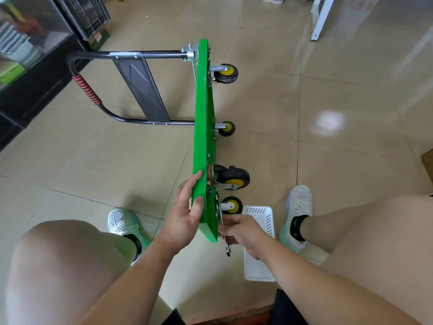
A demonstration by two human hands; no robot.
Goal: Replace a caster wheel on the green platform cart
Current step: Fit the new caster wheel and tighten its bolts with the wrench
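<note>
Right grip (239,233) curled round wrench (222,216), left grip (185,207) steadying green cart (202,113)

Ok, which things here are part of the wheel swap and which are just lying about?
Part of the job: green cart, nearest caster, wrench held by right hand, left hand gripping the cart's edge, white basket (probably for parts).
Lying about: black cabinet, white table leg, cardboard box.
</note>
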